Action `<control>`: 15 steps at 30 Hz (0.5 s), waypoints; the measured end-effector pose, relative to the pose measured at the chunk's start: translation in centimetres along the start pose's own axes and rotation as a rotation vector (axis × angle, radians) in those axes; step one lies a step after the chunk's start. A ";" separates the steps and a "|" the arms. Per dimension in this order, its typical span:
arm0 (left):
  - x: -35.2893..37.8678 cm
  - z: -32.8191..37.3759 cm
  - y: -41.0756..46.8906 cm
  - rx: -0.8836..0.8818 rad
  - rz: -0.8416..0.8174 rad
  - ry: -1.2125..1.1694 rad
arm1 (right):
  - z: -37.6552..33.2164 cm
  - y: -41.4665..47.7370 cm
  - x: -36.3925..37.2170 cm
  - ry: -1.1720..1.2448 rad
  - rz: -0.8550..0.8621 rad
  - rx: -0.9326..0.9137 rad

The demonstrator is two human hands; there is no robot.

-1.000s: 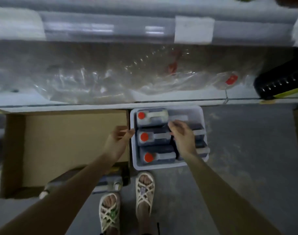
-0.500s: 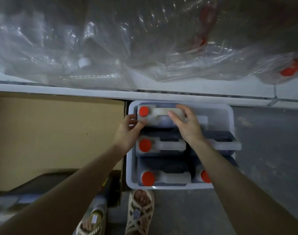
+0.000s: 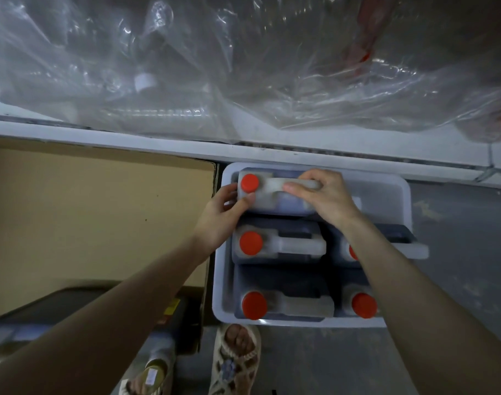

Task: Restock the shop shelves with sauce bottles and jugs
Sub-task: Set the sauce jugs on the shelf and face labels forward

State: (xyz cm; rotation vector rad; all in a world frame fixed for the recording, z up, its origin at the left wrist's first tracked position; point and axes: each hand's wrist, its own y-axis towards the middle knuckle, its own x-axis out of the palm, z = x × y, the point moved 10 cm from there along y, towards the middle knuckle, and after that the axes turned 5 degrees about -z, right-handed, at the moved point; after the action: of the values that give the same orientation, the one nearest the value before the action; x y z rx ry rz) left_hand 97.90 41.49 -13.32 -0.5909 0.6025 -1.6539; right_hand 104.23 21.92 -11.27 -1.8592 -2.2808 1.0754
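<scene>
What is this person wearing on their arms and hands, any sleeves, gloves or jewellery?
Nothing shows: the left hand and right hand are ungloved, with no ring, watch or bracelet visible, and no sleeve is in view up either arm.

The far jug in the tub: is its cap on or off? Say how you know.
On. A red cap closes the far jug, beside the handle that the right hand grips.

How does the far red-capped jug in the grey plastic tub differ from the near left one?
The far red-capped plastic jug is gripped: right hand round its handle, left hand by its cap; the near left red-capped jug is untouched. The far jug sits by the shelf, the near jug by the sandals. Both hold dark liquid.
</scene>
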 end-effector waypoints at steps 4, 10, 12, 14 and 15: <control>-0.1 -0.2 0.2 0.010 -0.012 0.013 | 0.1 0.2 1.0 -0.026 -0.121 0.091; -0.8 0.2 -1.2 0.040 -0.097 0.032 | -1.1 -0.9 2.2 -0.004 -0.062 0.083; -1.4 0.6 -2.4 0.043 -0.112 0.059 | -2.1 -1.8 2.5 -0.011 -0.062 0.079; -1.7 1.4 -3.9 0.045 -0.137 0.069 | -3.6 -3.1 1.9 -0.016 -0.030 0.057; -1.7 2.3 -4.9 0.051 -0.150 0.061 | -4.6 -4.0 1.4 -0.016 -0.010 0.048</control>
State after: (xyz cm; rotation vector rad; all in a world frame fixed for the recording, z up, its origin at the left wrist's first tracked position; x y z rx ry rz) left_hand 96.16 43.72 -8.38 -0.5616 0.5693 -1.8279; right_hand 102.29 25.15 -6.25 -1.8261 -2.2496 1.1368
